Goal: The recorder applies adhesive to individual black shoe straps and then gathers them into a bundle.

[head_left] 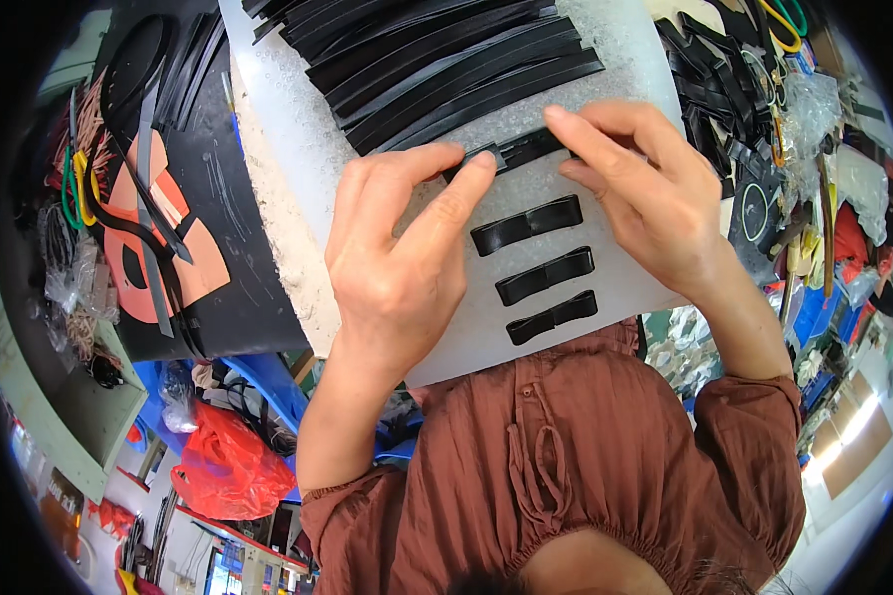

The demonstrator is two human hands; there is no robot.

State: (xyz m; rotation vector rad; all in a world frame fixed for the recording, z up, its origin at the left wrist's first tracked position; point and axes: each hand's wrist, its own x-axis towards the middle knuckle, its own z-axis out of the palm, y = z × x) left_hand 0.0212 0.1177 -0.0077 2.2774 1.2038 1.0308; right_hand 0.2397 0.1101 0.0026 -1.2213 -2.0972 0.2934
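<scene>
A short black strip (pixel 528 150), glossy and leather-like, lies between my hands on a white board (pixel 630 260). My left hand (pixel 397 243) pinches its left end between thumb and fingers. At the other end, my right hand (pixel 657 193) is closed on it with thumb and forefinger, and the fingertips partly cover that end. Toward me lie three black bow-like loops, each folded flat to the middle: the far loop (pixel 528 225), the middle loop (pixel 546 275) and the near loop (pixel 553 317). Beyond my hands, several long black strips (pixel 446 69) lie side by side.
On the left, scissors and a long metal blade (pixel 152 228) lie near salmon-coloured cut pieces (pixel 203 263) on a black mat (pixel 258 307). Black scraps (pixel 709 74) pile up at the far right. A red plastic bag (pixel 233 461) hangs below the left table edge.
</scene>
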